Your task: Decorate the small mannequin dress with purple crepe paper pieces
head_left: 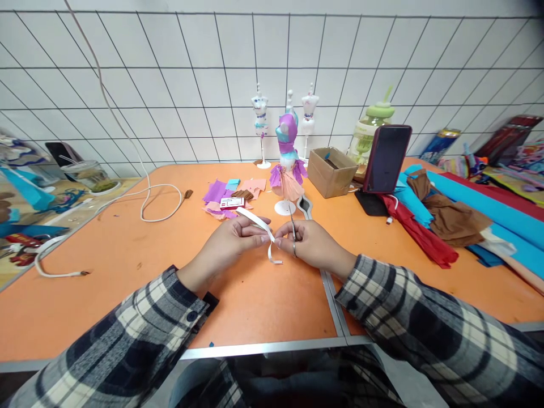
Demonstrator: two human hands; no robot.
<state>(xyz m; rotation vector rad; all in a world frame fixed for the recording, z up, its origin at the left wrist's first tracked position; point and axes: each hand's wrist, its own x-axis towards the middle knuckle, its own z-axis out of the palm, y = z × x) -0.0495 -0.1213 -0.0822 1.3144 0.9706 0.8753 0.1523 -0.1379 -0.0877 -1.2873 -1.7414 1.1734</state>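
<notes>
Over the middle of the orange table, my left hand (236,239) is closed on a narrow white strip (257,220), pinching it between thumb and fingers. One end of the strip points up and away to the left; the other curls down below the fingertips. My right hand (309,242) is closed too, with a small pair of scissors (293,229) in its fingers, blades pointing away from me. Its thumb and fingertip meet the strip close to my left fingertips. Just beyond the hands stands a small dress form (288,144) wrapped in purple, blue and peach crepe paper.
Crepe paper scraps (215,191) and a small red-and-white box (232,203) lie beyond my left hand. Two more dress forms (260,116) stand behind. A cardboard box (331,173), a phone on a stand (387,161) and crepe paper rolls (493,198) are right; a white cable (147,207) lies left.
</notes>
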